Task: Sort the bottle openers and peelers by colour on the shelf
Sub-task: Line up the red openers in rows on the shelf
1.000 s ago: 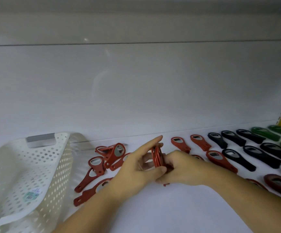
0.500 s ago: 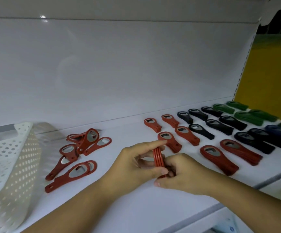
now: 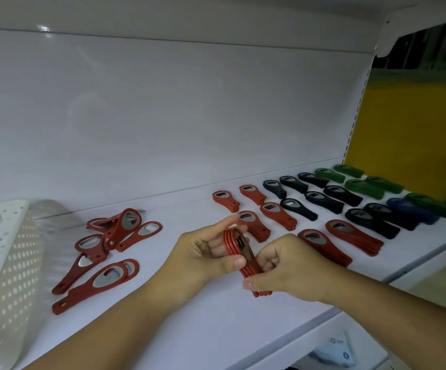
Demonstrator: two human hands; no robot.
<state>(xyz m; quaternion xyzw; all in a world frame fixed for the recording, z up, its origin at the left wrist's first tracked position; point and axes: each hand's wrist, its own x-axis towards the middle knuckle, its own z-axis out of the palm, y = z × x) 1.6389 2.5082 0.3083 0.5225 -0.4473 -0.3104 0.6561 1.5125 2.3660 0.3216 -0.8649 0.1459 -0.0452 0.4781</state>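
**A tilt before placing**

A stack of red bottle openers (image 3: 239,259) is gripped by the left hand (image 3: 203,257) and right hand (image 3: 288,271) above the shelf (image 3: 216,329). Upright a moment ago, it is now slanted, probably ready for laying beside the red rows (image 3: 339,247).

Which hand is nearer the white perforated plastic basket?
Left. The left hand sits between the white perforated basket and the held stack of red bottle openers; the right hand lies beyond it.
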